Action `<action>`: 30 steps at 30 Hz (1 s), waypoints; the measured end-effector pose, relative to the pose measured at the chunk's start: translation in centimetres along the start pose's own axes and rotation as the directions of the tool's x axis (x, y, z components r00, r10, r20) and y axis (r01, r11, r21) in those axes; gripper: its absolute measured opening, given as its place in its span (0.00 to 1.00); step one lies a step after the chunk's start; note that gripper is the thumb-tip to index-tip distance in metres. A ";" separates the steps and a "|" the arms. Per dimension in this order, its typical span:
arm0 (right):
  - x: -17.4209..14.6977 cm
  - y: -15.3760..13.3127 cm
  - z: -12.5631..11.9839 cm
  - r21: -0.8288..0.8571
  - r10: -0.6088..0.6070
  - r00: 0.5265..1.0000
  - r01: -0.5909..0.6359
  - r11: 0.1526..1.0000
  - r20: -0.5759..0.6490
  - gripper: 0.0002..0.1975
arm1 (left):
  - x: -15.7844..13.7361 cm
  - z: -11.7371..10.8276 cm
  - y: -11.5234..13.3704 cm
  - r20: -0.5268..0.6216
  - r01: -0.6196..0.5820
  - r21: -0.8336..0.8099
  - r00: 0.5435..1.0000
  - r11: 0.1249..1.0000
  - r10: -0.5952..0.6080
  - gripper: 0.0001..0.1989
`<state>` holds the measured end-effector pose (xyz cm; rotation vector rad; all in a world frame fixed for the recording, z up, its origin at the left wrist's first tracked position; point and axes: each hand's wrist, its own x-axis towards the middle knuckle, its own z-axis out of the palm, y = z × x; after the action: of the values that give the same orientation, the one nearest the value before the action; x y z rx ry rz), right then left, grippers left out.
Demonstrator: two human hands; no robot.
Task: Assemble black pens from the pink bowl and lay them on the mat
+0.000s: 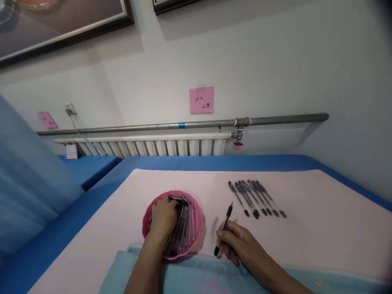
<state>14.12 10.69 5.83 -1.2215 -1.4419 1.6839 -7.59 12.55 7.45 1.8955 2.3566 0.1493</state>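
Note:
My right hand (237, 241) pinches a clear-barrelled pen (226, 222) with a black grip. The pen is uncapped, its tip pointing up and away, and it is held above the pink sheet. My left hand (163, 216) reaches into a pink scalloped basket (200, 222), its fingers curled down among the contents; whatever they grip is hidden. Inside the basket lie several clear pen barrels (185, 226) and dark pen parts. To the right of the basket, several capped pens (255, 198) rest side by side in a slanted row.
A pink sheet (312, 228) covers the blue-edged table (214, 162). Light blue cloth (196, 277) lies along the near edge. Behind the table are a white radiator (165, 146) and a metal pipe (137, 127) with a red valve (238, 143). A blue curtain (27, 179) hangs at left.

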 end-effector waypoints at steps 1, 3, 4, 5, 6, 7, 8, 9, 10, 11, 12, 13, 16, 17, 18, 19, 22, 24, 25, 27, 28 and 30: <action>0.0 0.0 0.0 0.000 -0.002 1.000 0.002 1.000 -0.001 0.09 | 0.0 0.0 0.0 -0.005 -0.001 0.003 1.000 1.000 0.001 0.18; 0.0 0.1 0.0 -0.002 0.000 1.000 0.000 1.000 -0.005 0.10 | 0.0 0.0 0.1 -0.012 -0.002 0.007 1.000 1.000 0.002 0.18; 0.0 0.1 0.1 -0.003 0.003 1.000 -0.003 1.000 -0.002 0.10 | 0.0 0.1 0.1 -0.014 -0.002 0.008 1.000 1.000 0.002 0.18; 0.0 0.0 0.1 -0.004 0.005 1.000 -0.005 1.000 0.000 0.10 | 0.1 0.1 0.1 -0.016 0.000 0.008 1.000 1.000 0.000 0.18; -0.1 0.0 0.1 -0.003 0.004 1.000 -0.004 1.000 0.002 0.10 | 0.1 0.2 0.1 -0.018 0.004 0.009 1.000 1.000 -0.004 0.18; -0.1 0.0 0.1 -0.002 0.001 1.000 -0.001 1.000 0.004 0.10 | 0.1 0.3 0.2 -0.021 0.010 0.010 1.000 1.000 -0.010 0.18; -0.1 0.0 0.1 -0.002 -0.001 1.000 0.001 1.000 0.007 0.10 | 0.2 0.3 0.2 -0.024 0.017 0.012 1.000 1.000 -0.017 0.18; -0.1 0.0 0.1 -0.002 0.000 1.000 0.000 1.000 0.008 0.10 | 0.2 0.4 0.2 -0.027 0.024 0.015 0.999 1.000 -0.024 0.18; -0.1 0.1 0.1 -0.004 0.002 1.000 -0.002 1.000 0.009 0.10 | 0.2 0.4 0.2 -0.029 0.031 0.018 0.999 0.999 -0.030 0.19; -0.1 0.1 0.1 -0.007 0.004 1.000 -0.004 1.000 0.011 0.10 | 0.2 0.4 0.2 -0.028 0.034 0.022 0.999 0.999 -0.034 0.19; -0.1 0.1 0.1 -0.008 0.004 1.000 -0.004 1.000 0.012 0.10 | 0.2 0.5 0.2 -0.026 0.035 0.025 0.999 0.999 -0.035 0.19; -0.1 0.1 0.1 -0.008 0.004 1.000 -0.004 1.000 0.012 0.10 | 0.2 0.4 0.1 -0.023 0.036 0.028 0.999 0.999 -0.035 0.19; -0.1 0.1 0.1 -0.007 0.006 1.000 -0.006 1.000 0.008 0.09 | 0.1 0.3 0.1 -0.025 0.036 0.036 0.999 0.999 -0.035 0.19; -0.1 0.1 0.1 -0.010 0.008 1.000 -0.008 1.000 0.007 0.09 | 0.1 0.3 0.1 -0.030 0.037 0.037 0.999 0.999 -0.036 0.18; -0.1 0.1 0.2 -0.015 0.009 1.000 -0.009 1.000 0.007 0.09 | 0.0 0.3 0.1 -0.036 0.038 0.038 0.999 0.999 -0.037 0.17; -0.2 0.0 0.2 -0.018 0.009 1.000 -0.009 1.000 0.005 0.09 | 0.0 0.2 0.1 -0.040 0.038 0.038 0.999 0.999 -0.037 0.17; -0.3 -0.2 0.3 -0.018 0.008 1.000 -0.008 1.000 0.001 0.09 | 0.1 0.3 0.2 -0.050 0.031 0.034 0.998 0.999 -0.029 0.18; -0.4 -0.3 0.3 -0.008 0.008 1.000 -0.008 1.000 0.004 0.09 | 0.1 0.5 0.3 -0.051 0.020 0.031 0.999 0.999 -0.018 0.18; -0.4 -0.3 0.3 -0.005 0.009 1.000 -0.009 1.000 0.006 0.09 | 0.2 0.5 0.4 -0.050 0.014 0.030 0.999 0.999 -0.012 0.19; -0.3 -0.3 0.3 -0.004 0.014 1.000 -0.014 1.000 0.008 0.09 | 0.3 0.6 0.4 -0.047 0.001 0.030 0.999 1.000 0.001 0.19; -0.3 -0.3 0.3 -0.006 0.012 1.000 -0.012 1.000 0.009 0.09 | 0.3 0.6 0.4 -0.047 -0.005 0.032 0.999 0.999 0.007 0.19; -0.2 -0.2 0.2 -0.007 0.007 1.000 -0.007 1.000 0.016 0.09 | 0.3 0.6 0.3 -0.045 -0.015 0.035 0.999 0.999 0.017 0.19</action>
<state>13.97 10.45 6.03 -1.2211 -1.4550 1.6985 -7.25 12.93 6.89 1.9477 2.3887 0.1549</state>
